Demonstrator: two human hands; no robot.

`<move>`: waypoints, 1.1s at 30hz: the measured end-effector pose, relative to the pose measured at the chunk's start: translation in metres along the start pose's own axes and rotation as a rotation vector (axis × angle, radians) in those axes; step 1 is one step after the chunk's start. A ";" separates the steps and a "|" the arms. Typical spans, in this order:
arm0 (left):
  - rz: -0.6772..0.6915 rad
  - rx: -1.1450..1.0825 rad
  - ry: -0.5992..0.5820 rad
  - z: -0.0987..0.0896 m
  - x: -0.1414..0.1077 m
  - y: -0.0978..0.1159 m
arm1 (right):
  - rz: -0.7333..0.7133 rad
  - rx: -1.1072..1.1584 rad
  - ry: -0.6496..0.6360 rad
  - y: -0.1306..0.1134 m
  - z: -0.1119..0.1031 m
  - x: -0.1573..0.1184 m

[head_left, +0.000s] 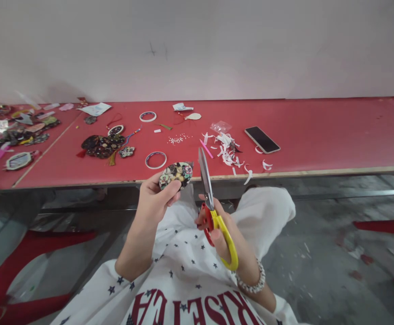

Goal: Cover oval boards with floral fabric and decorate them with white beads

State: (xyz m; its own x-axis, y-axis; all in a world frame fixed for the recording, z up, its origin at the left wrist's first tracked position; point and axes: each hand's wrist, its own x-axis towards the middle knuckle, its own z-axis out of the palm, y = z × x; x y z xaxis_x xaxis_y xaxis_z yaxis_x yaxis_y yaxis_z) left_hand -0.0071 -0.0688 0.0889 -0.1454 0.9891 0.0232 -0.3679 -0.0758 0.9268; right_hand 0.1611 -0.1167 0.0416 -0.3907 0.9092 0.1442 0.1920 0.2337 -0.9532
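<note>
Okay, my left hand point(152, 203) is up just off the table edge, fingers and thumb clamped on a floral oval point(175, 175), its patterned face showing. That oval is the thing in hand, held out over my lap, not resting on anything. My right hand point(217, 230) has the scissors point(213, 216), red and yellow handles, fingers curled closed around them (which finger sits in which loop, I can't tell). The blades are together, tips up, just beside the oval's right end; they don't seem to touch it. A beaded bracelet point(251, 277) sits on my right wrist.

Past my hands is the red table point(302, 117): white paper scraps point(227, 151) in a loose heap straight ahead, a pink strip point(206, 148) at their edge, and a phone point(262, 139) lying face up to the right of them. Two thin rings point(155, 160) lie nearer the middle, with small white beads point(176, 140) between them. Left of those is a floral cluster point(102, 146) with tassels, and further left, a messy pile of craft bits point(21, 133).
</note>
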 end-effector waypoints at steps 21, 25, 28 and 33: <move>-0.108 0.090 0.026 0.011 -0.013 0.009 | -0.025 0.107 -0.003 -0.003 0.007 0.001; -0.076 0.069 -0.005 0.012 -0.014 0.001 | -0.017 0.130 0.041 -0.007 0.011 0.002; -0.050 0.077 -0.003 0.013 -0.017 -0.004 | -0.015 0.120 0.057 -0.008 0.012 0.002; -0.027 0.087 -0.016 0.010 -0.016 -0.008 | -0.006 0.053 0.049 -0.008 0.010 0.001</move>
State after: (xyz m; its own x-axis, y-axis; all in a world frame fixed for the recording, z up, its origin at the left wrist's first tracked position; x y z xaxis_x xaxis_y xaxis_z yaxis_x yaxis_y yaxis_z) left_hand 0.0075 -0.0824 0.0853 -0.1212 0.9926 0.0033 -0.2901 -0.0386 0.9562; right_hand 0.1503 -0.1212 0.0464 -0.3465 0.9240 0.1620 0.1416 0.2222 -0.9647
